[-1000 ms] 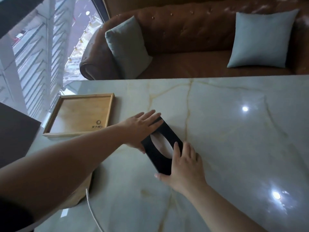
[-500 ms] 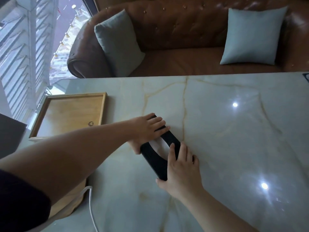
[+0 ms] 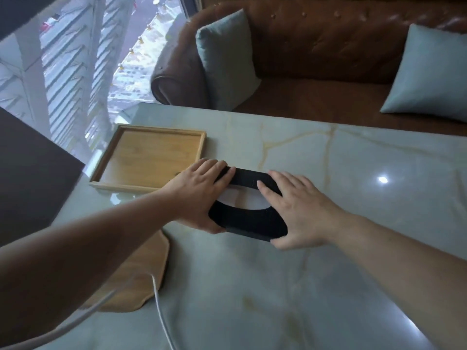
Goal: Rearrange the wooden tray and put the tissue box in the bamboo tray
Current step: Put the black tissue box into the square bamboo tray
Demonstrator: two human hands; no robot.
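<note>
Both hands' fingers clamp the matte black tissue box [image 3: 249,219], oval-slotted; square bamboo tray [image 3: 149,159] just beside it on glossy marble.

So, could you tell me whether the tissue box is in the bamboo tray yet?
Not yet. The tissue box sits on the marble table, held by both hands, beside the empty bamboo tray.

Pale marble table [image 3: 353,173] with amber veins and ceiling-light glints, brown tufted leather sofa [image 3: 316,46] along the far side, two grey-blue cushions [image 3: 225,54], daylit louvred window [image 3: 75,59] far left
</note>
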